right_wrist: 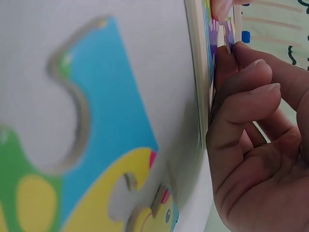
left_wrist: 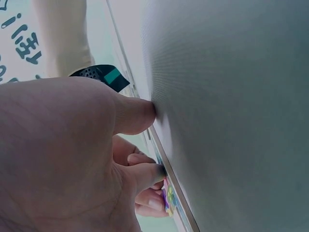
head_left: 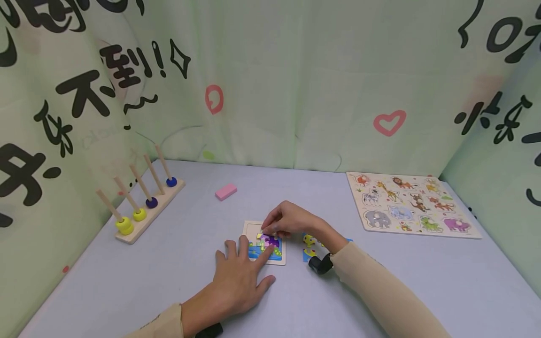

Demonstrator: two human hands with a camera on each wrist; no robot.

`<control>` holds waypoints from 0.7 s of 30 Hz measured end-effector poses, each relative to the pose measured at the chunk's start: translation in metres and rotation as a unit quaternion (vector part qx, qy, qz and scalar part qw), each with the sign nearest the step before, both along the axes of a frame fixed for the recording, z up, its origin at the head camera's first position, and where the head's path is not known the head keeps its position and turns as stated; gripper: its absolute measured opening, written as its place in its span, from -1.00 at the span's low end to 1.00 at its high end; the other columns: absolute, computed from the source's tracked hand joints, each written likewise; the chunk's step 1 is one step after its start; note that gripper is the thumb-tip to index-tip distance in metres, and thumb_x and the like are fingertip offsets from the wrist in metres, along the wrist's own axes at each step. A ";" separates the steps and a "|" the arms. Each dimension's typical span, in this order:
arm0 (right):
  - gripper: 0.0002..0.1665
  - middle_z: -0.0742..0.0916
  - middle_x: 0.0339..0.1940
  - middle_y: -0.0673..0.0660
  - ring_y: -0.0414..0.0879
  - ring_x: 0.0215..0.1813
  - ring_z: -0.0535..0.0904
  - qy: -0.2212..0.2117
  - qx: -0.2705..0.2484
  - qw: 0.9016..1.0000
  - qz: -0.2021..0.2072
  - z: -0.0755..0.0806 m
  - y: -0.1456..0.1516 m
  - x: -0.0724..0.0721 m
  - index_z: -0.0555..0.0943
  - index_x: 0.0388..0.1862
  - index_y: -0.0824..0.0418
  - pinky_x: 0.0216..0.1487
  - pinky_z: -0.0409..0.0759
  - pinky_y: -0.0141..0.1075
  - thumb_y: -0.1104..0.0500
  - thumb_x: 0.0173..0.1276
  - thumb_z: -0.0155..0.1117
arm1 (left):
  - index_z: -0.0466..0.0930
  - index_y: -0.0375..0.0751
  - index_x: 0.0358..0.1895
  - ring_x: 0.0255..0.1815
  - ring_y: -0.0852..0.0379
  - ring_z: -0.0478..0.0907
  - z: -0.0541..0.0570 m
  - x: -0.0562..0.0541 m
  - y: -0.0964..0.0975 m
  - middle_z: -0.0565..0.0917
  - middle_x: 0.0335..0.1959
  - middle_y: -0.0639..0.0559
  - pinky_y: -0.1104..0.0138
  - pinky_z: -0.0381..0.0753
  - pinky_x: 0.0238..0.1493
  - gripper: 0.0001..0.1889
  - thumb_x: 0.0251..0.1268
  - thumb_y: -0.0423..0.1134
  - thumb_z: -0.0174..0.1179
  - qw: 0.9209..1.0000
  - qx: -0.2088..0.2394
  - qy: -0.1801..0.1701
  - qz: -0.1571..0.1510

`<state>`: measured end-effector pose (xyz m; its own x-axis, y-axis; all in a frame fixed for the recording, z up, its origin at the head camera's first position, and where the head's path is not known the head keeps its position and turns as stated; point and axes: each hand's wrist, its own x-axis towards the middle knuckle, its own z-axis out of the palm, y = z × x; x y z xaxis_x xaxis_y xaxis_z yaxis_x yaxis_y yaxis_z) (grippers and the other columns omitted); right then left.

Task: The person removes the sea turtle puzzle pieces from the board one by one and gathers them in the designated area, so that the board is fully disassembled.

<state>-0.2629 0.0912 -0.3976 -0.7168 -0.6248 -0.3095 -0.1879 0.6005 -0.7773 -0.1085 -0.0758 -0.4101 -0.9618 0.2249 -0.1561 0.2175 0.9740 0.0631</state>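
We see a shallow square puzzle tray (head_left: pixel 247 229) with a smooth pale wooden rim, lying flat on the bench (head_left: pixel 186 263), whose light covering shows a fine woven grain up close. Its partly filled picture is glossy, in blue, green, yellow and purple. Our left hand (head_left: pixel 238 284) spreads its fingers wide, the index finger resting on the puzzle. Our right hand (head_left: pixel 289 218) has its fingers narrowed to a pinch, holding one thin, partly purple puzzle piece (right_wrist: pixel 229 36) tilted at the tray. Just right of the tray, partly hidden under the right forearm, lie loose pieces (head_left: pixel 309 240) with curved cut-outs, thick pale edges and printed blue, yellow and green faces; we cannot tell their full number.

Counting the rest, we find one pink oblong block (head_left: pixel 226 192) behind the tray; one wooden peg rack (head_left: pixel 154 212) at the left, a long bar with five round pegs, four of them bearing rounded beads, yellow on two and blue on two; and one larger wooden animal board (head_left: pixel 407 206) at the right, printed with an elephant, a giraffe and a lion among others. Behind hangs a pale green curtain (head_left: pixel 262 84) with black lettering.
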 end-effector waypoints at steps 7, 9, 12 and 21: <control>-0.84 0.75 -0.42 0.04 -0.17 -0.54 0.46 -0.007 -0.004 1.000 -0.004 0.000 0.000 0.000 0.83 -0.09 0.22 -0.45 0.45 -0.42 0.18 0.50 0.41 | 0.30 0.45 0.61 0.44 -0.53 0.31 -0.001 0.000 0.000 0.31 0.49 -0.40 -0.39 0.46 0.32 -0.27 0.43 0.46 0.08 1.000 0.006 0.000 0.000; -0.85 0.75 -0.42 0.02 -0.17 -0.53 0.46 -0.011 -0.005 1.000 -0.009 0.000 0.000 0.000 0.83 -0.10 0.21 -0.45 0.45 -0.41 0.18 0.50 0.41 | 0.30 0.45 0.61 0.44 -0.53 0.31 -0.001 0.000 0.000 0.32 0.48 -0.40 -0.39 0.46 0.31 -0.27 0.43 0.46 0.08 1.000 0.007 0.001 -0.001; -0.86 0.74 -0.43 0.01 -0.17 -0.53 0.46 -0.017 -0.005 1.000 -0.017 0.000 0.000 0.001 0.84 -0.11 0.20 -0.45 0.44 -0.41 0.18 0.49 0.41 | 0.31 0.44 0.61 0.44 -0.53 0.31 -0.001 0.000 0.000 0.32 0.48 -0.40 -0.39 0.46 0.31 -0.27 0.43 0.46 0.09 1.000 0.006 0.001 -0.001; -0.86 0.72 -0.47 -0.01 -0.17 -0.53 0.44 -0.023 -0.010 0.999 -0.023 -0.001 -0.001 0.001 0.83 -0.12 0.21 -0.47 0.41 -0.40 0.19 0.49 0.41 | 0.31 0.45 0.61 0.42 -0.52 0.33 0.000 0.001 0.000 0.33 0.47 -0.40 -0.37 0.49 0.29 -0.27 0.42 0.46 0.09 1.000 0.000 0.007 -0.004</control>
